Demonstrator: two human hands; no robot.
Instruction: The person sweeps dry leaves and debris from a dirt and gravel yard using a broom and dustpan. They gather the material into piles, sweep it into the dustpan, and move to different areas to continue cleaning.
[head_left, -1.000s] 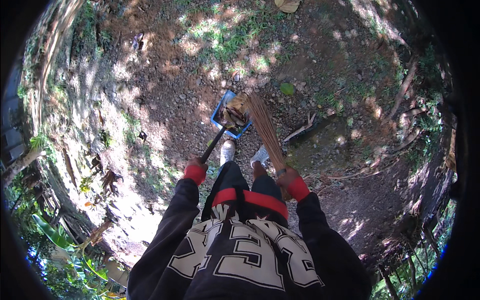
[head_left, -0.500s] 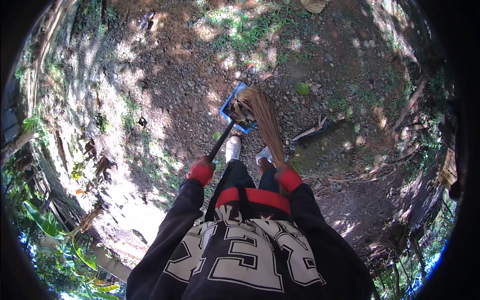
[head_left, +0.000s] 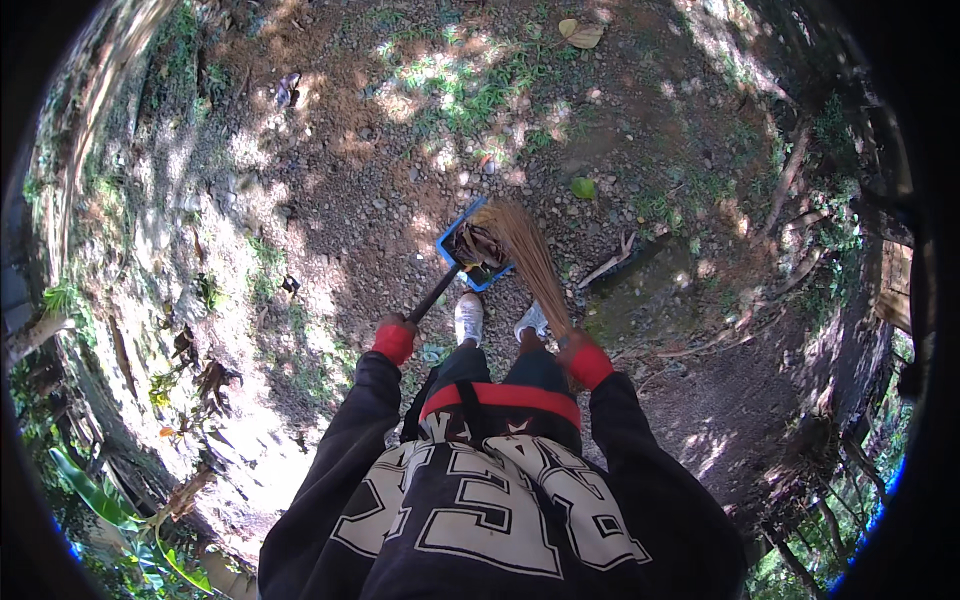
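My left hand is closed round the dark handle of a blue dustpan, which rests on the gravelly ground just ahead of my feet. Dry brown leaves lie in the pan. In my right hand is the gripped end of a stick broom made of thin brown bristles. Its spread tips lie over the far right part of the pan and against the leaves, hiding some of the rim. Red cuffs cover both wrists.
A green leaf lies right of the broom, and a large dry leaf farther off. A pale forked stick rests beside a flat mossy slab. Roots run along the right; leaf litter lies on the left.
The view has shifted a little, so the ground sits differently in it. My right hand has moved slightly outward, and the broom leans more. Both hands keep their holds.
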